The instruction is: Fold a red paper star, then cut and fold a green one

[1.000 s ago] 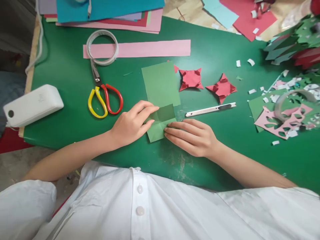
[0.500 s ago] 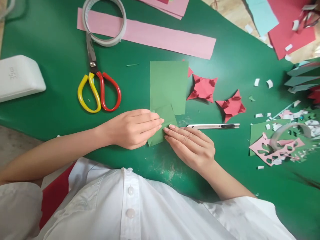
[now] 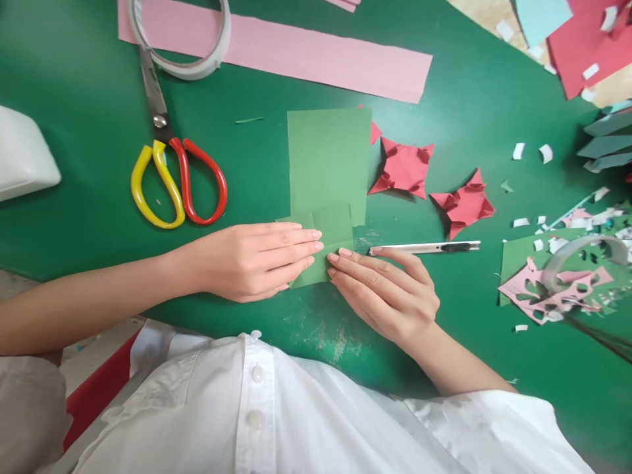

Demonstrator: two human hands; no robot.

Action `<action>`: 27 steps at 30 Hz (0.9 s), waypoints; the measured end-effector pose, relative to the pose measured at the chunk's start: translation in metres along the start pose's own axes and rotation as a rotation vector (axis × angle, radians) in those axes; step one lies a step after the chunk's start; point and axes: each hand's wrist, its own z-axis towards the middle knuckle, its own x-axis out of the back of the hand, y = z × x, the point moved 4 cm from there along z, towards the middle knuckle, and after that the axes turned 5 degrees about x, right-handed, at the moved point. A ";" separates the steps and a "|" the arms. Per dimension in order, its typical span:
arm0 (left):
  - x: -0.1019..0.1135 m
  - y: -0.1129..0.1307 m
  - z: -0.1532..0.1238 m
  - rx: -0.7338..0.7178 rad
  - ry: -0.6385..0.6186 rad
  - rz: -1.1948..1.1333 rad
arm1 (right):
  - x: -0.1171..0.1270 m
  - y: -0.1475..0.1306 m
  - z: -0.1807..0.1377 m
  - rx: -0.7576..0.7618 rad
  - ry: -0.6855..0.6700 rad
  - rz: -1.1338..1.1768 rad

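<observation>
Creased green paper [image 3: 336, 227] lies on table [image 3: 257, 168], overlapping near edge of green sheet [image 3: 328, 158]. Left hand [image 3: 249, 262] rests flat on paper, fingers together. Right hand [image 3: 392, 289] touches paper's right part; thumb hidden, cannot tell whether pinching.

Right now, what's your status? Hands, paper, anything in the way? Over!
Left hand flat on creased green paper. Right hand has fingertips on it too. Craft knife close by right hand, contact unclear.
</observation>
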 end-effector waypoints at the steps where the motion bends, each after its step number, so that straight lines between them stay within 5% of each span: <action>1: 0.001 -0.001 -0.002 -0.005 -0.021 -0.017 | 0.000 0.002 0.000 -0.009 -0.002 0.033; 15: 0.007 -0.006 -0.020 0.021 0.039 -0.105 | -0.012 0.023 0.023 -0.149 -0.172 0.084; 27: 0.000 -0.011 -0.017 0.146 -0.165 -0.396 | -0.017 0.023 0.022 -0.215 -0.195 -0.020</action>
